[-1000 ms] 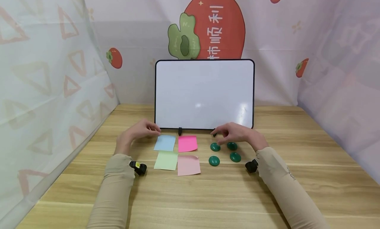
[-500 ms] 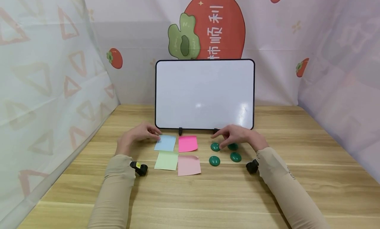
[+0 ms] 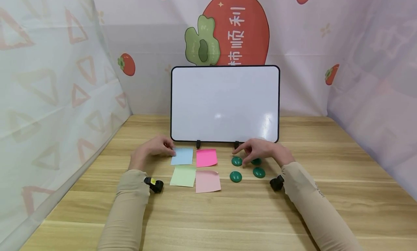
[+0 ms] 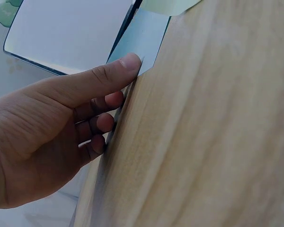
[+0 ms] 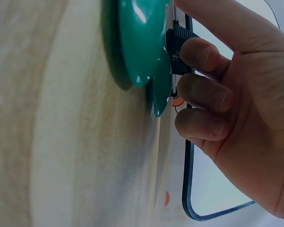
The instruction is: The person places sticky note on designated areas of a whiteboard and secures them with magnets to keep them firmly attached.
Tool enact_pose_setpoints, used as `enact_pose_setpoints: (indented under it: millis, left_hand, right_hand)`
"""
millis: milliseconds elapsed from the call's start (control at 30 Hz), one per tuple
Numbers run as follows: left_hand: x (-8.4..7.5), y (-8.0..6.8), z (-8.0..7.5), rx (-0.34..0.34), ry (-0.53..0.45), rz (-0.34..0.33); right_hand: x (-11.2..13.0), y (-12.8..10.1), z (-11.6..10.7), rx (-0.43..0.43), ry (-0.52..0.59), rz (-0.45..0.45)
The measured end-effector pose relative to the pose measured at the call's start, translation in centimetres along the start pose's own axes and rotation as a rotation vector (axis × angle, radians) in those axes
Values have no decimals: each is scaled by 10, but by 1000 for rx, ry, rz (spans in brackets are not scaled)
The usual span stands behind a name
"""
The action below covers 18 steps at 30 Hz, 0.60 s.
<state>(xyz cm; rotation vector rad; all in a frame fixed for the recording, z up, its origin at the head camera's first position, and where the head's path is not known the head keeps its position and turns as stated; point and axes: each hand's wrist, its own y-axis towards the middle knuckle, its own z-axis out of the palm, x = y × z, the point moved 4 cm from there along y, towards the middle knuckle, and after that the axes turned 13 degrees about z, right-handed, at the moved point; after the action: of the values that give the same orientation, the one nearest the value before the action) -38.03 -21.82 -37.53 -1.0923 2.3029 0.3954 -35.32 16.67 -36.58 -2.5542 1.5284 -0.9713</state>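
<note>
Your left grip (image 3: 153, 148) lies low with thumb stretched forward and fingers loosely curled; your right grip (image 3: 260, 149) hovers, fingers bent downward, both forearms extended.

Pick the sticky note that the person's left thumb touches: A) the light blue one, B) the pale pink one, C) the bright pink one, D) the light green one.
A: in the left wrist view the thumb of the left hand rests on the edge of the light blue note, while the light green note lies apart, nearer the person.
</note>
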Motion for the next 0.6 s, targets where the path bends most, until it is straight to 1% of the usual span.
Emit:
enact_pose_setpoints:
  millis: [300,500,600]
  left_hand:
    - [2,-1,0,-6,-10,15]
    - [5,-2,-3,-27,-62,-18]
    - [7,-3,-5,-50,-93,-50]
  right_hand:
    - [-4,3,2,25,-1,5]
    - [-6,6,5,55,1,-4]
    - [-6,6,6,66,6,4]
